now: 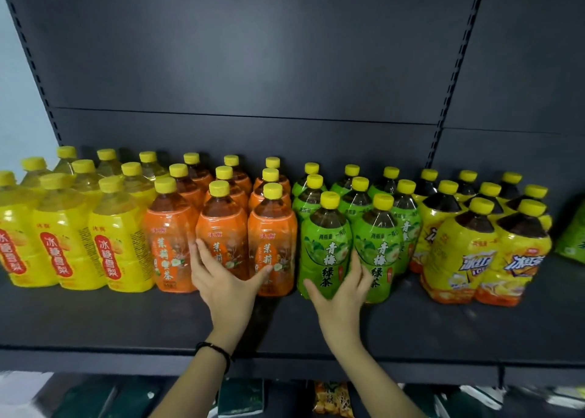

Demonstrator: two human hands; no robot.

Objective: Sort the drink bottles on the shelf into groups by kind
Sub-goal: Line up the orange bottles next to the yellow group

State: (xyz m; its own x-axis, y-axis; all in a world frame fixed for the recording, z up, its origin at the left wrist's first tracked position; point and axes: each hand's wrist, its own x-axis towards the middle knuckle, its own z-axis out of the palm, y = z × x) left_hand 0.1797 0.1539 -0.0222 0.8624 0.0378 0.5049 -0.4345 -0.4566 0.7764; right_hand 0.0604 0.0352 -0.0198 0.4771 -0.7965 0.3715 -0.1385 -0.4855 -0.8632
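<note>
Cups the lower body of the front middle orange bottle (221, 224) with the left hand (221, 278), thumb on its right side, fingers wrapped onto its left. Cups the front left green bottle (326, 237) with the right hand (340, 294) in the same way, thumb low on its left side, fingers reaching up between it and the next green one. Both held upright at the front of the dark shelf (126, 322), tight against their neighbours.

Along the shelf from left to right, four blocks, all with yellow caps: pale yellow pear-drink bottles (60, 237), the orange group (171, 228), the green group (376, 237), then yellow-labelled iced-tea bottles (459, 250) with dark drink inside. Orange group touching the pear-drink bottles; only a narrow gap between orange and green.

At the far right edge, a green packet (573, 240), partly cut off. On the left wrist, a black band (215, 349). Below the shelf, blurred goods (332, 398), too unclear to name.
</note>
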